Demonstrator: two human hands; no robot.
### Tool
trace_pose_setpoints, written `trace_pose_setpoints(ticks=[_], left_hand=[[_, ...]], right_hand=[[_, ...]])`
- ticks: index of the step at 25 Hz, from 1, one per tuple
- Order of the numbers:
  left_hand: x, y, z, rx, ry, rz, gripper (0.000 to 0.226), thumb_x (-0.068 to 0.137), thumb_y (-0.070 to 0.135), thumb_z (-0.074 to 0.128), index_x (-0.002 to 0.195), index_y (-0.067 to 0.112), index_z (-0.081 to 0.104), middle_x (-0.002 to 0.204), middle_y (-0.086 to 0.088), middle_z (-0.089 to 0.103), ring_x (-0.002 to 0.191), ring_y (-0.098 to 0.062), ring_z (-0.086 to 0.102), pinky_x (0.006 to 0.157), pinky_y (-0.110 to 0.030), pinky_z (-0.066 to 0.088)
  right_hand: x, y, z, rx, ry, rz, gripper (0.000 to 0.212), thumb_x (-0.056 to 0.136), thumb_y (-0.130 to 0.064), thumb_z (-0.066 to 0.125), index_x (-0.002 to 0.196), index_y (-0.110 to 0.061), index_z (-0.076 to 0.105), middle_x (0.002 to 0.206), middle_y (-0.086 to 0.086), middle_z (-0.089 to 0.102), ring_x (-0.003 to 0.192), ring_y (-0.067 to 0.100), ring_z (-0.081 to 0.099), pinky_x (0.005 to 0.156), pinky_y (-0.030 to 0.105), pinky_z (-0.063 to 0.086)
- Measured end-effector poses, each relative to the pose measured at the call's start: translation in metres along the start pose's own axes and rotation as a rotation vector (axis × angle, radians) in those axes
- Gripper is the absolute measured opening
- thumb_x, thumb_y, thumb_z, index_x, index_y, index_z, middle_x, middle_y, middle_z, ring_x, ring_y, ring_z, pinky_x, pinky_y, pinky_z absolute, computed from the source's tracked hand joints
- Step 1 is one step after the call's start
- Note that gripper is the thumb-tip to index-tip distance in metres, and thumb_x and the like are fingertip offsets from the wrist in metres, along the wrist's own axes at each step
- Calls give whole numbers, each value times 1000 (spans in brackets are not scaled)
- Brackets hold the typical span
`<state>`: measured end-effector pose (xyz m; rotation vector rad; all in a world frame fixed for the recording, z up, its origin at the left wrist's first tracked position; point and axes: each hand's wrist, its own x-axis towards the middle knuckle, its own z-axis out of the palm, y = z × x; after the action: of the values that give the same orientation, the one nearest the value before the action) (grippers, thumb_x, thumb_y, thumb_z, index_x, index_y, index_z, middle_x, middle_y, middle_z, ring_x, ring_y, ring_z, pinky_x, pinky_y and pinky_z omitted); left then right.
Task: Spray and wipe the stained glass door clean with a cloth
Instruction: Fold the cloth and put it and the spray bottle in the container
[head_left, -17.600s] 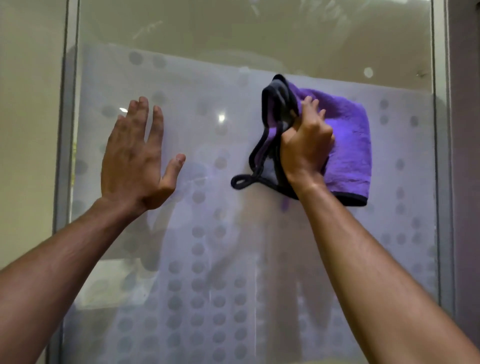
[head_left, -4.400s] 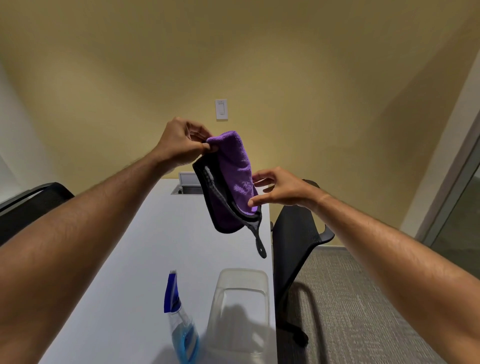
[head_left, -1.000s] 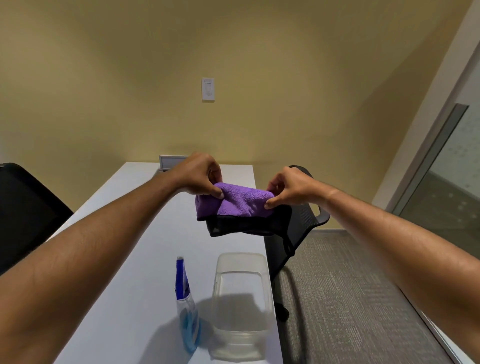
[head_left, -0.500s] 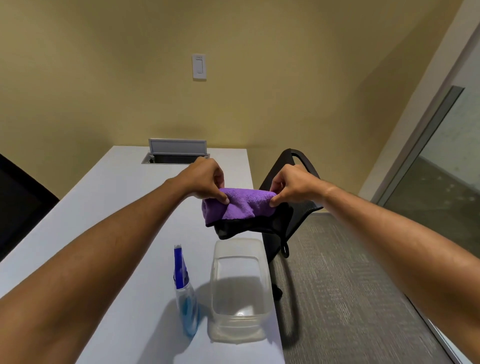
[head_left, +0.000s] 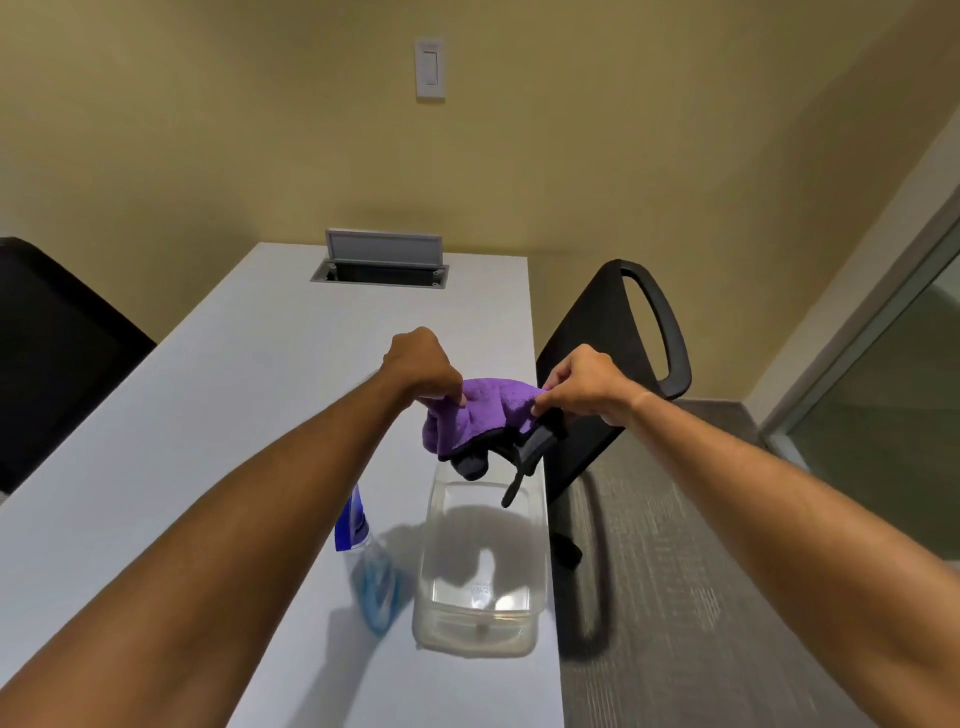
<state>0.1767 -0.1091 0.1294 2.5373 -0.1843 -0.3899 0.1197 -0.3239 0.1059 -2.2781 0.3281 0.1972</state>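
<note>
A folded purple cloth (head_left: 475, 418) with black trim and a dangling black loop hangs between both hands. My left hand (head_left: 423, 366) pinches its left end and my right hand (head_left: 582, 384) pinches its right end. The cloth hovers just above the far end of a clear plastic tub (head_left: 480, 618) on the white table (head_left: 208, 415). A spray bottle (head_left: 369, 566) with blue liquid and a blue nozzle stands just left of the tub. The glass door (head_left: 893, 415) shows only at the right edge of the view.
A black office chair (head_left: 618, 332) stands against the table's right side, over grey carpet (head_left: 685, 597). Another black chair (head_left: 47, 353) sits at the left. An open cable box (head_left: 382, 260) is set into the table's far end. A light switch (head_left: 430, 67) is on the yellow wall.
Both hands have lowered the folded cloth toward the clear tub, and the view has tilted further down. Earlier the cloth was wiped on the glass door, then carried to the table and folded.
</note>
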Motion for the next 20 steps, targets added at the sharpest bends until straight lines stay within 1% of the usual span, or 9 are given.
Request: trace_pose_setpoints(ticks=[3,5,7,10,12,14,16,18,20], left_hand=[[2,-5,15,-128,7,-112,37,57,18,93,84,2,73,83,-12,73,69,-22,72,73,-39,62],[3,-7,27,-176,27,-169,37,56,18,93,82,1,73,80,-12,73,64,-20,72,71,-39,63],[4,-10,39,-215,26,-214,37,56,18,93,82,1,73,78,-12,74,65,-21,73,71,-41,63],[9,-17,57,-236,8,-261,40,58,18,93,87,-1,72,83,-14,74,74,-26,74,75,-43,62],[13,-23,69,-228,0,-281,42,59,18,93,89,-2,71,87,-16,73,79,-28,73,76,-44,62],[18,-30,81,-201,-2,-292,44,61,20,92,91,-3,71,90,-17,72,84,-30,72,78,-44,61],[24,-38,91,-151,-3,-288,44,62,22,92,92,-2,71,92,-16,71,88,-30,70,79,-43,61],[29,-45,101,-84,-9,-267,43,64,24,91,93,0,71,94,-14,71,90,-29,69,81,-42,60],[34,-54,109,-16,-20,-233,42,64,25,91,93,1,71,94,-14,71,90,-28,68,82,-40,59]], right_hand=[[8,16,14,172,-32,65,15,70,-7,86,74,3,75,72,12,74,64,17,74,53,22,56],[15,26,24,224,-48,110,18,72,-9,85,77,5,74,76,14,75,66,19,74,56,25,58],[20,35,34,241,-53,159,19,74,-12,83,80,4,74,76,13,74,64,18,74,55,24,58],[28,48,48,245,-39,208,19,74,-12,83,80,3,73,74,12,73,60,16,73,51,23,57],[32,57,58,231,-21,225,18,73,-11,84,79,3,73,74,13,74,60,16,73,55,27,60],[38,65,69,190,0,235,19,72,-11,85,77,2,73,76,14,74,63,19,74,63,35,63],[42,72,79,76,23,219,19,71,-14,85,75,1,74,78,16,73,70,23,74,67,41,63],[45,75,89,-79,36,167,19,72,-18,83,72,-1,74,77,16,73,73,24,73,67,41,63],[48,76,98,-191,35,101,16,74,-17,81,72,-3,74,75,15,72,72,23,71,66,40,62]])
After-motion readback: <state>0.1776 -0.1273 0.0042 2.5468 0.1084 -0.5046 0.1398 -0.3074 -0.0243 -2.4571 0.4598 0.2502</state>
